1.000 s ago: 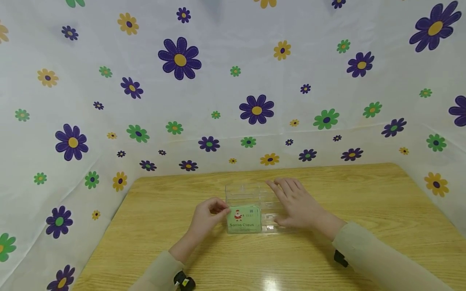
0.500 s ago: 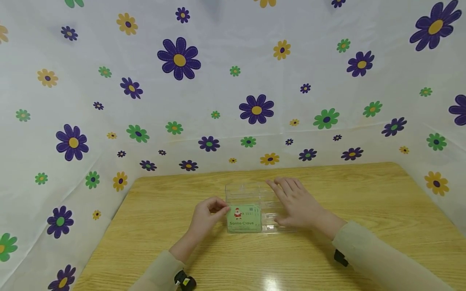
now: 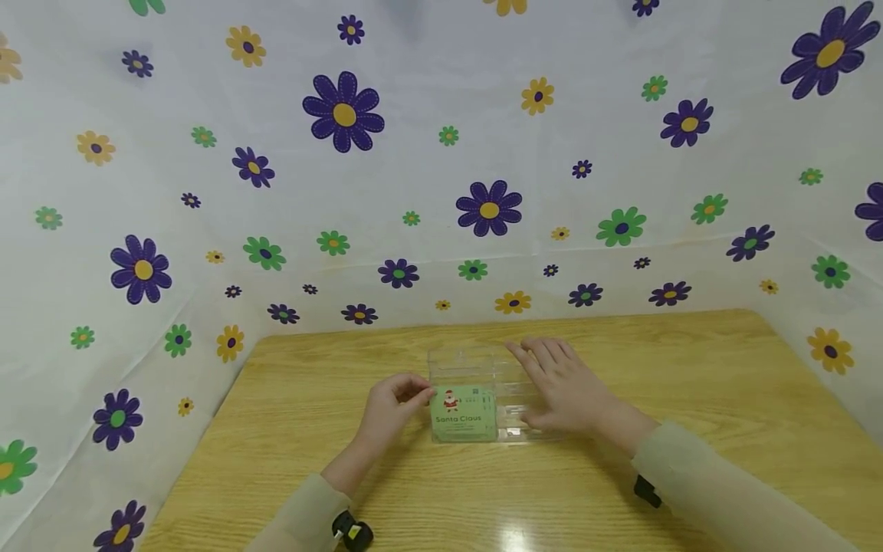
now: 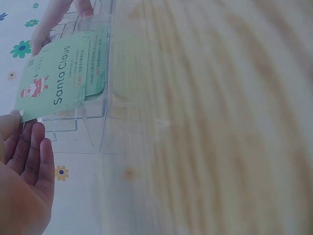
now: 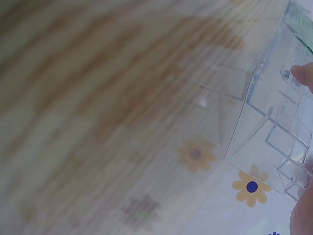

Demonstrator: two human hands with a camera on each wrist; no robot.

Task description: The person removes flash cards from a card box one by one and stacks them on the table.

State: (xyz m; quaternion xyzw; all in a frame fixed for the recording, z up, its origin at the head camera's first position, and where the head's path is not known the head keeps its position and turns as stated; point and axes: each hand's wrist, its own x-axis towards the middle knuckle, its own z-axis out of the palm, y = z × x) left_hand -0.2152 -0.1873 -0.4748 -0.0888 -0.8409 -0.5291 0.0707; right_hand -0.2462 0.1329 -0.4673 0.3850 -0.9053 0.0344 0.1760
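Observation:
A clear plastic organizer (image 3: 461, 376) with stepped compartments stands on the table. Green cards (image 4: 96, 73) printed with text sit in its front left compartment. One green Santa Claus card (image 3: 457, 406) rises above the others, its lower part still inside the compartment. My left hand (image 3: 393, 410) pinches this card's upper left corner between thumb and fingers. In the left wrist view the raised card overlaps a card nearer the front wall. My right hand (image 3: 562, 387) spans the organizer's right side, thumb at the front and fingers over the back, holding it.
The wood-grain table (image 3: 441, 491) reaches back to a white cloth (image 3: 414, 169) with purple, yellow and green flowers, which hangs behind and on both sides. Dark wrist straps (image 3: 353, 530) show below the sleeves.
The Santa Claus card has slid slightly upward in the compartment, held by the left hand. The right hand and the organizer have stayed in place.

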